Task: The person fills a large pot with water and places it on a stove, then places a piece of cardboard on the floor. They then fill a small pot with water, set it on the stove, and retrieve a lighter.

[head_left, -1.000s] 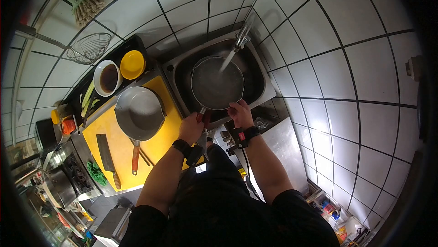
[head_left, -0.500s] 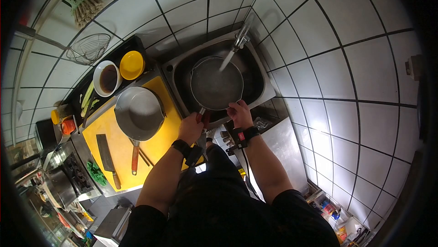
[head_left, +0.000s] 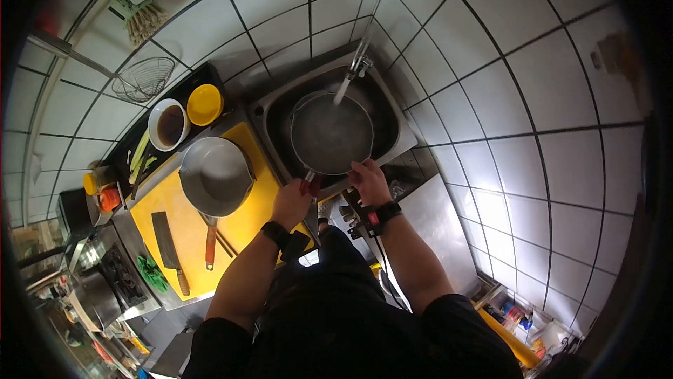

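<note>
Over the metal sink (head_left: 403, 139) I hold a grey saucepan (head_left: 331, 134), and water from the faucet (head_left: 359, 65) runs into it. The pan looks to have water in it. My left hand (head_left: 292, 202) is wrapped round its reddish handle. At the near right rim, my right hand (head_left: 369, 181) pinches the pan's edge with its fingertips. To the left, a second grey pan (head_left: 215, 176) with a wooden handle sits on the yellow cutting board (head_left: 189, 228). A cleaver (head_left: 165, 240) lies flat on the same board, and chopsticks (head_left: 226, 244) lie by that handle.
Behind the board stand a white bowl of dark liquid (head_left: 169, 125), a yellow bowl (head_left: 205, 104) and some green vegetable pieces (head_left: 138, 155). A wire strainer (head_left: 144, 79) and a brush (head_left: 145, 20) hang on the tiled wall. A stove (head_left: 120, 274) is at the left.
The view has shifted slightly. Both hands keep their hold on the saucepan, which stays under the running water.
</note>
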The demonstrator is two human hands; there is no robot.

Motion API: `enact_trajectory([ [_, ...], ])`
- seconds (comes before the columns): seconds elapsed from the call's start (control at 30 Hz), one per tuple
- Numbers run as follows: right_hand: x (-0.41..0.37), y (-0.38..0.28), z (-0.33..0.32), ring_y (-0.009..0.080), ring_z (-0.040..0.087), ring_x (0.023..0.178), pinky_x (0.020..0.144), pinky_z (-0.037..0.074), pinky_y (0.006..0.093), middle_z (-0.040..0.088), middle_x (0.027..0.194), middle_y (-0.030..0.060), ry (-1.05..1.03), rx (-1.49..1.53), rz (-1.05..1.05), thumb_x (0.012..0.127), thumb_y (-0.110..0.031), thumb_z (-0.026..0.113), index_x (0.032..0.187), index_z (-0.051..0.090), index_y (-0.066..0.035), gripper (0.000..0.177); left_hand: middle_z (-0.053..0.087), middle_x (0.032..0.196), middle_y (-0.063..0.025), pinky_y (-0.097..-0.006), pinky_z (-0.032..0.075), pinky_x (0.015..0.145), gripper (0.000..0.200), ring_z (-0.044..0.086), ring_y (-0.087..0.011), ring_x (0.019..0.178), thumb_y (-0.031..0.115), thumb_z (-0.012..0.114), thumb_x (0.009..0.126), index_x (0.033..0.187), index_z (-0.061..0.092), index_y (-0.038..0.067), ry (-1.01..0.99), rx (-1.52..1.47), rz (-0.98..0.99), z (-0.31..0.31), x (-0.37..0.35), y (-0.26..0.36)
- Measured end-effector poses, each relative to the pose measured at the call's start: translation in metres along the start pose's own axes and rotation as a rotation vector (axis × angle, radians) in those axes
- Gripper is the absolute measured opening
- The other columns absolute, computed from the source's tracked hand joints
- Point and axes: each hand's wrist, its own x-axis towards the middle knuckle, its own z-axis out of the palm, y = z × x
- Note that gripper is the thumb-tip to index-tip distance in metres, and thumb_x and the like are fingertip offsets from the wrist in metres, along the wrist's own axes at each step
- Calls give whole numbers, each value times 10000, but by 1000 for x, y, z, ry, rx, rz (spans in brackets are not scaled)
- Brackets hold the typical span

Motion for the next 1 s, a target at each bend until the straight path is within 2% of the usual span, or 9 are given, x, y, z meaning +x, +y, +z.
enact_trajectory([
  [0.17,-69,-25,4,233,619,1099,853,513,330,577,1249,106,-37,-3,78,963,-224,588,1390,426,-68,483,671,929,-230,-479,505,776,253,637,-424,917,192,619,809,994,627,20,-11,-20,64,-9,-20,3],
  [0.33,-198,-12,-32,265,601,1157,872,503,342,588,1287,145,-176,-23,-48,996,-317,526,1392,432,-18,505,654,864,-219,-445,499,729,214,642,-404,846,185,639,811,913,605,0,11,33,126,-19,-30,-4],
  [0.4,-264,10,-43,274,599,1157,875,499,344,588,1288,151,19,-175,-58,991,-316,530,1386,441,-10,507,662,893,-230,-461,500,754,214,640,-414,878,185,627,816,927,620,2,-23,63,160,-23,-31,-13],
  [0.47,-331,44,-55,263,578,1179,874,489,359,563,1336,143,73,-149,-91,1000,-231,499,1385,452,-26,439,670,922,-241,-478,501,778,218,638,-424,909,184,614,821,942,634,4,-67,98,194,-29,-36,-17],
  [0.53,-397,87,-58,255,579,1169,887,475,376,578,1316,137,229,101,-86,982,-283,534,1362,485,-28,461,665,919,-244,-478,497,777,217,634,-426,911,176,610,827,951,635,0,-82,159,260,-34,-43,-21],
  [0.67,-494,203,-71,276,617,1113,780,508,351,621,1230,136,529,189,-139,891,-418,655,1337,499,-39,606,662,909,-242,-482,491,768,223,629,-430,905,168,611,827,967,635,-4,-135,224,348,-38,-52,-30],
  [0.9,-599,404,-67,326,634,1070,704,513,349,609,1227,170,895,466,-125,902,-392,637,1332,492,-39,575,603,800,-259,-455,453,677,154,588,-447,796,115,569,794,867,575,-21,-262,292,453,-32,-100,-29],
  [0.93,-611,431,-66,316,629,1086,739,501,353,609,1230,165,896,535,-160,907,-396,633,1331,489,-39,573,591,716,-206,-429,447,628,123,602,-369,699,98,551,806,862,565,-10,-251,353,621,-29,-102,-37],
  [1.0,-629,456,-48,300,621,1109,784,480,357,608,1240,157,977,580,-178,926,-376,618,1339,482,-37,551,506,631,-47,-341,410,527,27,499,-130,581,56,537,822,818,529,31,-393,213,552,-22,-126,-34],
])
